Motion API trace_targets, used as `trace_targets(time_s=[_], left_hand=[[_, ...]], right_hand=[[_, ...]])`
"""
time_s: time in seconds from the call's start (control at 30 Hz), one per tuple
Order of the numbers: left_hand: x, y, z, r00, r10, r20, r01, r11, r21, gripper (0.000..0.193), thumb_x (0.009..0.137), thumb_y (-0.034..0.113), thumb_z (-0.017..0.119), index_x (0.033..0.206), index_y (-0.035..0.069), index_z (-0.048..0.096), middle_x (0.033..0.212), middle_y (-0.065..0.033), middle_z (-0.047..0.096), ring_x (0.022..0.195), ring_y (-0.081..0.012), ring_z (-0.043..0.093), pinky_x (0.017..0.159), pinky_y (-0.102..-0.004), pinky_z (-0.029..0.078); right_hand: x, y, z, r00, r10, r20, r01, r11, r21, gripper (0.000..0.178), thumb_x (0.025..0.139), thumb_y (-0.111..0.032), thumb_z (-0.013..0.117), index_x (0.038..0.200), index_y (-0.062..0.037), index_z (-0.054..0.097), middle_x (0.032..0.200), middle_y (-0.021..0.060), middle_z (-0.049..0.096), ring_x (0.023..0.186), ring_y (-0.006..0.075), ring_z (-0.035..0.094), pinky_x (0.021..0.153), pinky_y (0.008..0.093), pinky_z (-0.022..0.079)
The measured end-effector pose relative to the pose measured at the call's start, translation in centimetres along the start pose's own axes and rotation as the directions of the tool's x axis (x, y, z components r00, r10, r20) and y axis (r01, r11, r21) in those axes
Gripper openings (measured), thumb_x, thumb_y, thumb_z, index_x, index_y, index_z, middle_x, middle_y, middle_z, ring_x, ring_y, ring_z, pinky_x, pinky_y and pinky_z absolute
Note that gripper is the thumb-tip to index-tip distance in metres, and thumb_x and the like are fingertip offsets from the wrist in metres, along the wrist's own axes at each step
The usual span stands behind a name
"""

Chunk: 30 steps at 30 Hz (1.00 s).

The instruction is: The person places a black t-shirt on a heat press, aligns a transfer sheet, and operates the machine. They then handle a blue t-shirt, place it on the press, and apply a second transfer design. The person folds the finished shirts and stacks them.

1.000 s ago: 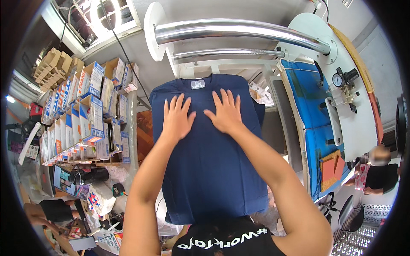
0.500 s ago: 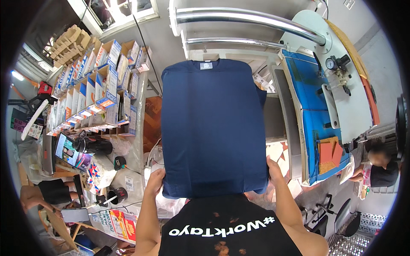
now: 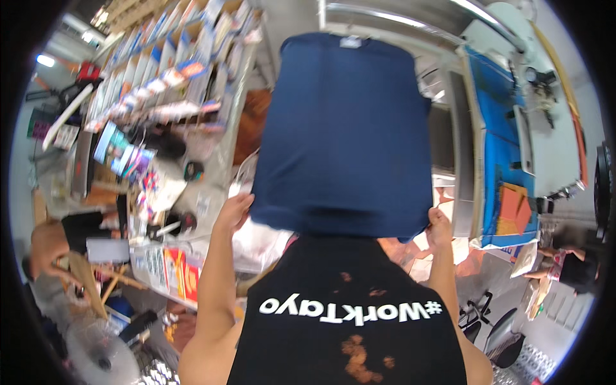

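Note:
A navy blue T-shirt (image 3: 343,128) lies stretched flat over a platen, collar at the far end. My left hand (image 3: 234,210) grips the shirt's lower left hem corner. My right hand (image 3: 439,226) grips the lower right hem corner. Both arms come up along my black sleeveless top with white lettering (image 3: 350,314). The platen under the shirt is hidden by the fabric.
A blue-topped machine table (image 3: 497,147) with orange sheets stands to the right, a metal arm (image 3: 410,13) beyond the shirt. Shelves of boxes (image 3: 160,70) and cluttered tables fill the left. A person sits at far left (image 3: 58,244); another at far right (image 3: 571,269).
My hands left the shirt's chest, where they were pressed flat, and slid down to the hem corners. My view has tilted downward.

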State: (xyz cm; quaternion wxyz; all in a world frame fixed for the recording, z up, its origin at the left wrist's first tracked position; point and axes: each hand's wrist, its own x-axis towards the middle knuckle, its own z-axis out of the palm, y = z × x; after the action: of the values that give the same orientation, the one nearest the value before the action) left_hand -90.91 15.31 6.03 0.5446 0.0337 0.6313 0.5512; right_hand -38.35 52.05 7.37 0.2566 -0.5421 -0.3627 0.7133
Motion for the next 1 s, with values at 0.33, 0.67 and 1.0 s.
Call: trace_targets(time_s=[0.33,0.67,1.0], left_hand=[[-1.1,-0.5,1.9,0.995,0.091,0.027,-0.082,0.969,-0.234,0.029,0.111,0.018,0.061,0.131,-0.003,0.064,0.123,-0.0098,0.074,0.109,-0.0168,0.070,0.100,-0.0340,0.056],[2.3,-5.7,3.5,0.766,0.477,-0.431,-0.357,0.873,0.331,0.029,0.115,0.027,0.058,0.106,0.002,0.071,0.097,-0.0042,0.073,0.086,-0.0107,0.064,0.081,-0.0286,0.053],[4.5,-3.0,6.1,0.974,-0.221,-0.049,0.225,0.970,0.090,0.060,0.112,0.043,0.055,0.148,-0.005,0.059,0.133,-0.0132,0.074,0.111,-0.0254,0.075,0.098,-0.0431,0.061]], right_hand=[[0.0,-0.7,-1.2,1.000,0.010,0.017,-0.009,0.998,-0.067,0.009,0.108,-0.018,0.066,0.102,-0.0115,0.066,0.088,-0.0017,0.063,0.079,0.0141,0.060,0.080,0.0380,0.055],[-0.4,2.1,2.9,0.982,-0.052,-0.181,0.076,0.989,0.125,0.027,0.116,-0.027,0.055,0.116,-0.0038,0.069,0.101,0.0049,0.070,0.093,0.0150,0.065,0.088,0.0320,0.055],[3.3,4.4,3.1,0.956,0.281,0.089,-0.291,0.947,0.136,0.055,0.108,-0.039,0.064,0.153,-0.0085,0.054,0.137,0.0133,0.071,0.119,0.0266,0.072,0.100,0.0461,0.061]])
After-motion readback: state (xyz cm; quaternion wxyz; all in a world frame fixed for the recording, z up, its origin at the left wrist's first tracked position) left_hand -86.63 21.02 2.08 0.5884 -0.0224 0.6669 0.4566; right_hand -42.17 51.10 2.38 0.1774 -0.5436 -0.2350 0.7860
